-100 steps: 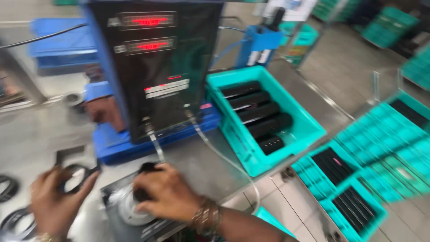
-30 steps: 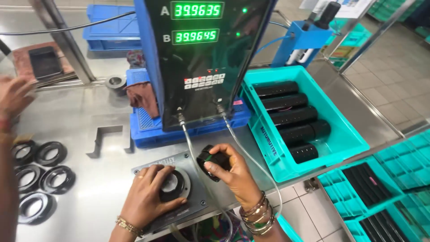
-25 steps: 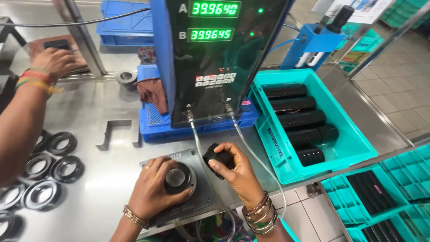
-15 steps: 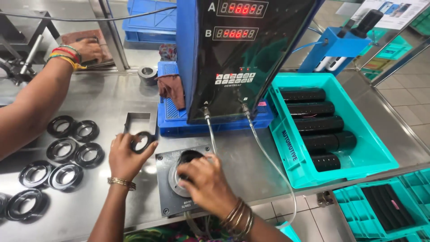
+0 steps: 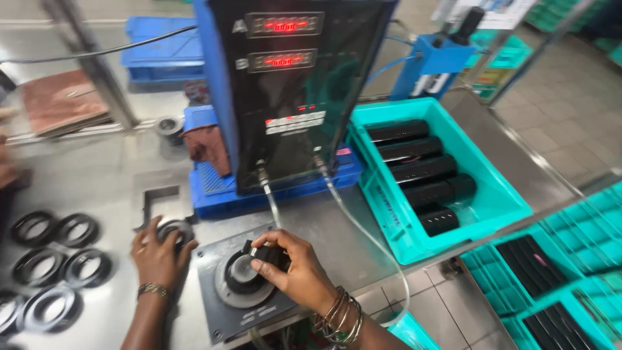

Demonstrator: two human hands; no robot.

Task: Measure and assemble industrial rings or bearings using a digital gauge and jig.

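Observation:
My left hand point(image 5: 157, 254) lies on the steel table with its fingers closed around a dark metal ring point(image 5: 173, 229), just left of a dark base plate point(image 5: 223, 321). A round grey fixture point(image 5: 242, 277) sits on that plate. My right hand point(image 5: 296, 275) grips a black probe point(image 5: 260, 251) and holds it down on the fixture's far right side. Two clear hoses point(image 5: 353, 217) run from the black gauge unit point(image 5: 291, 84) toward the plate. Both of the unit's number displays glow red.
Several more dark rings point(image 5: 58, 259) lie at the left. Right of the gauge stands a teal crate point(image 5: 499, 207) holding black cylinders point(image 5: 424, 172). A blue tray point(image 5: 214, 188) sits under the gauge. More teal crates point(image 5: 551, 285) stand below the table's right edge. A co-worker's blurred hand point(image 5: 6, 170) shows at the left edge.
The displays went from green to red. My left hand left the fixture and took a ring to its left. My right hand brought the black probe onto the fixture. The co-worker's arm drew back.

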